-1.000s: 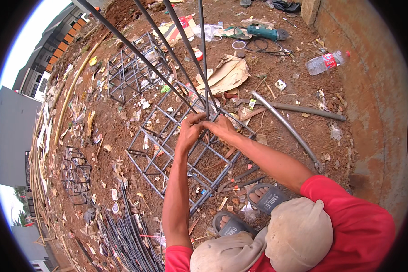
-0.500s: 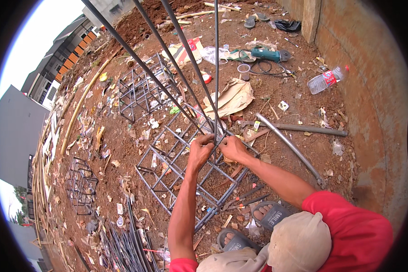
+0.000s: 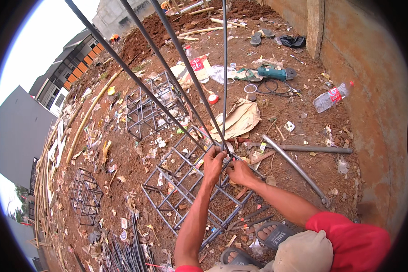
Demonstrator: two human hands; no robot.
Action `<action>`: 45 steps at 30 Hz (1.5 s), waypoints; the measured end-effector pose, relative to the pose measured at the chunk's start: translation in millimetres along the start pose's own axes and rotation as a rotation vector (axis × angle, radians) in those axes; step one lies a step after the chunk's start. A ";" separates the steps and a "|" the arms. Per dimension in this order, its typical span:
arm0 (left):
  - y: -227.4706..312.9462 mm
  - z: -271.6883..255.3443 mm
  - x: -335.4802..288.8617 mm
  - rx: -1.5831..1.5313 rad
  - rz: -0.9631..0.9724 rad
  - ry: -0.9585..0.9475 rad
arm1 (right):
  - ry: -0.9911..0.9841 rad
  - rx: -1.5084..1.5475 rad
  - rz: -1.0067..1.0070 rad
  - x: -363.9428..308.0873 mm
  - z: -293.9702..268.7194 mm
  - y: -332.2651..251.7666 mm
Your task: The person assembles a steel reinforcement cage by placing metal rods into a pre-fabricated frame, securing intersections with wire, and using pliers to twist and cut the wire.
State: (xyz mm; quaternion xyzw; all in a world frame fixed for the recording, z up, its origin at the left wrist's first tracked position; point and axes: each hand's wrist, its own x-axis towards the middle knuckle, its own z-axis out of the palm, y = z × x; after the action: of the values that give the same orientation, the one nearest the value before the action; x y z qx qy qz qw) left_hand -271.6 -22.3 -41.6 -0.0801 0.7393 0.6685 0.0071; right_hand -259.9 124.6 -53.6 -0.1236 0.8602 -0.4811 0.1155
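Several long dark steel bars (image 3: 225, 68) rise from a rebar frame (image 3: 225, 222) lying on the ground and lean away at different angles. At their lower ends, my left hand (image 3: 214, 161) is closed round the foot of the bars, thumb and fingers pinched together. Just right of it and slightly lower, my right hand (image 3: 240, 173) is closed beside the same joint, its fingers curled; what they hold, if anything, is hidden. Near my sandals (image 3: 274, 233) lies a long-handled hand tool (image 3: 245, 223) with orange marks on its handles.
Beyond the frame lie brown paper (image 3: 240, 119), another rebar cage (image 3: 152, 106) and a teal angle grinder (image 3: 273, 72). Right are a silver pipe (image 3: 297, 169), a plastic bottle (image 3: 328, 99) and a wall (image 3: 367, 104). Loose rods (image 3: 127, 251) lie lower left.
My right hand has slid down a little from the bars, its fingers now curled lower. My left hand stays at the joint. The whole view has shifted slightly.
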 end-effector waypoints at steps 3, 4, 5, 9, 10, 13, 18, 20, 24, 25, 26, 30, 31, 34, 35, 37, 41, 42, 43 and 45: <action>29.6 9.4 -9.2 -0.131 0.139 0.041 | -0.047 0.052 0.017 3.1 -5.4 5.2; 41.0 7.7 -11.0 -0.149 0.178 0.029 | -0.057 0.066 0.041 3.3 -3.5 5.5; 50.2 6.6 -9.4 -0.168 0.218 0.016 | -0.068 0.071 0.048 2.9 -3.0 5.2; 95.8 13.6 9.4 -0.308 0.427 0.082 | 0.026 0.150 -0.040 4.8 -4.3 15.8; 108.9 4.7 13.3 -0.338 0.488 0.126 | -0.042 0.111 -0.002 6.8 -1.7 11.1; 142.3 5.9 16.5 -0.223 0.589 0.267 | -0.083 0.115 0.026 6.1 3.8 10.5; 156.8 43.5 37.9 -0.236 0.783 0.532 | -0.072 0.142 0.074 7.5 -4.4 9.3; 158.8 43.6 41.2 -0.254 0.828 0.598 | -0.085 0.133 0.085 9.6 -4.3 8.0; 152.9 24.3 38.7 -0.271 0.883 0.596 | -0.146 0.200 0.185 6.5 -1.1 1.5; 160.5 23.0 31.6 -0.271 0.886 0.597 | -0.150 0.235 0.210 8.4 -3.4 0.6; 168.4 21.3 24.9 -0.246 0.946 0.548 | -0.151 0.235 0.207 11.7 -4.3 0.0; 235.1 33.1 -4.9 -0.319 1.092 0.381 | -0.139 0.182 0.112 17.0 -5.6 20.8; 253.5 34.8 -13.7 -0.339 1.073 0.347 | -0.187 0.182 0.126 16.1 -6.7 16.5; 260.4 30.1 -4.2 -0.277 1.086 0.332 | -0.220 0.225 0.168 13.6 -7.2 8.6; 258.0 27.7 -1.6 -0.286 1.097 0.367 | -0.204 0.200 0.145 12.4 -6.2 7.4; 262.2 21.9 -2.0 -0.341 1.044 0.370 | -0.206 0.224 0.180 12.9 -2.5 14.8; 265.5 -6.7 -4.9 -0.523 0.926 0.223 | -0.159 0.113 0.106 17.0 0.6 21.2; 264.5 -13.3 -2.5 -0.543 0.958 0.215 | -0.155 0.118 0.110 16.1 0.7 21.4; 263.7 -22.7 -1.6 -0.542 0.959 0.221 | -0.151 0.123 0.113 15.6 1.1 21.5; 262.8 -42.9 -3.1 -0.635 0.877 0.250 | -0.164 0.126 0.107 16.2 2.9 21.9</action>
State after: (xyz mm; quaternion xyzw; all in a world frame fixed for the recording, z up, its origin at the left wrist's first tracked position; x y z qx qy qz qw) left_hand -298.0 -39.9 222.7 0.1584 0.4608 0.7841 -0.3843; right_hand -276.4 128.1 -75.1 -0.1092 0.8213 -0.5156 0.2185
